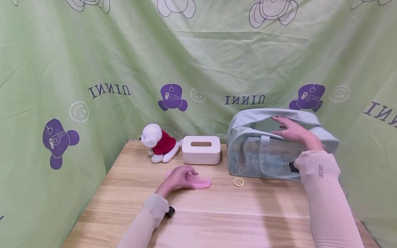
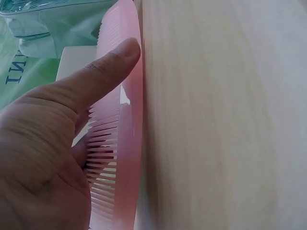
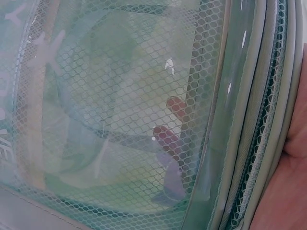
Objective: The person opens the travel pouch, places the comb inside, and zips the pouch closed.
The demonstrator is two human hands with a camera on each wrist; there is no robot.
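My left hand pinches a pink comb low over the wooden table. In the left wrist view the thumb lies across the spine of the comb, and its teeth point toward the palm. My right hand is at the opening of a pale green travel bag with clear panels, fingers spread apart. Through the mesh and clear panel in the right wrist view, fingertips show inside the bag, while the palm is beside its zipped rim.
A cream ring lies on the table in front of the bag. Left of the bag stand a white tissue box and a white plush dog in a red shirt. A green printed curtain hangs behind the table.
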